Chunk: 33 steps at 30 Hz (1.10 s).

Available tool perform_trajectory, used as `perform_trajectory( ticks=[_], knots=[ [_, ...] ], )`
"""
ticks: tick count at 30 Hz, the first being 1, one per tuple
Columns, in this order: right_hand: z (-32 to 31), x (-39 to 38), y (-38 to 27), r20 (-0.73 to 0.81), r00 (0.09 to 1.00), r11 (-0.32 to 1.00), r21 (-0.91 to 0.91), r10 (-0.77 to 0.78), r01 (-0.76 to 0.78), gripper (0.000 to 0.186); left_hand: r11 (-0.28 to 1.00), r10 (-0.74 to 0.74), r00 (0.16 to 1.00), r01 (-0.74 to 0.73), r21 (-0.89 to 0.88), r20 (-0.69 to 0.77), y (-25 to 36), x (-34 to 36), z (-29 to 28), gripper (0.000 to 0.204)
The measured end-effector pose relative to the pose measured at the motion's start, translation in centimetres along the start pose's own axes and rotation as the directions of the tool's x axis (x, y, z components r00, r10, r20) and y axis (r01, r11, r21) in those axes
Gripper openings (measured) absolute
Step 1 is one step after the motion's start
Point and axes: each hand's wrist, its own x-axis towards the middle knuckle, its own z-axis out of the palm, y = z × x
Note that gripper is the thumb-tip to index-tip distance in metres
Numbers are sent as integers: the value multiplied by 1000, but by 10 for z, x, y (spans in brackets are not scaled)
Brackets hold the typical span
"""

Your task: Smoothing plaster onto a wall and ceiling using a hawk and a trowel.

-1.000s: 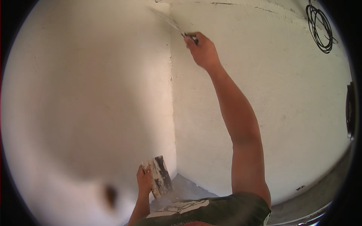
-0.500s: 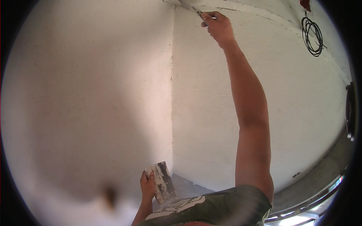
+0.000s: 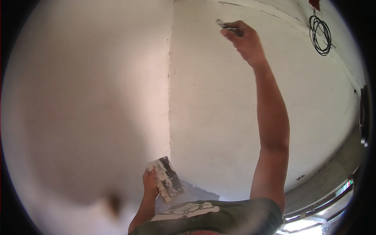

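Observation:
My right hand [image 3: 246, 41] is raised high on an outstretched arm in front of the right-hand wall. Its fingers are closed round a putty knife [image 3: 221, 23], whose narrow blade shows edge-on and slightly blurred, apparently off the wall. Low down, near the bottom of the corner, my left hand [image 3: 149, 182] grips a flat rectangular plaster board [image 3: 169, 178] by its left edge, thumb on top. White filler is smeared over the board's face, with dark patches showing through.
Two pale plastered walls, a left wall [image 3: 90, 98] and a right wall [image 3: 215, 117], meet at a rough vertical corner. A coil of black cable [image 3: 320, 36] hangs at the upper right. Grey floor [image 3: 199, 192] shows below the corner, and a bright opening [image 3: 301, 225] lies at lower right.
My right hand has drawn the putty knife right and down, away from the top of the corner. My left hand and the board have risen slightly, and the view has shifted a little.

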Motion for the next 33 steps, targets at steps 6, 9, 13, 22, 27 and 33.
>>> perform_trajectory(
  ticks=[6, 9, 13, 22, 27, 33],
  knots=[
    [79, 33, -33, 1, 1000, 981, -192, 21, -20, 42, 995, 27, 999, -23, 96, -47, -9, 6, -7, 24],
    [103, 57, -21, 27, 997, 985, -162, 69, -64, 41, 995, 87, 994, -84, 49, -62, -20, 4, -25, 23],
    [116, 75, -12, 15, 998, 995, -87, 57, -56, 40, 992, 122, 987, -124, -12, -101, -25, -3, -31, 23],
    [89, 78, 18, -174, 984, 995, -103, -24, 6, 38, 977, 214, 952, -208, 53, -218, -26, -2, -10, 28],
    [34, 52, 28, -288, 956, 994, -110, -49, 18, 38, 984, 175, 974, -179, -15, -144, -12, -18, 14, 29],
    [-8, 4, 8, -361, 930, 987, -163, -64, 5, 38, 980, 46, 998, -38, -198, 35, -28, -26, -12, 29]
  ],
)
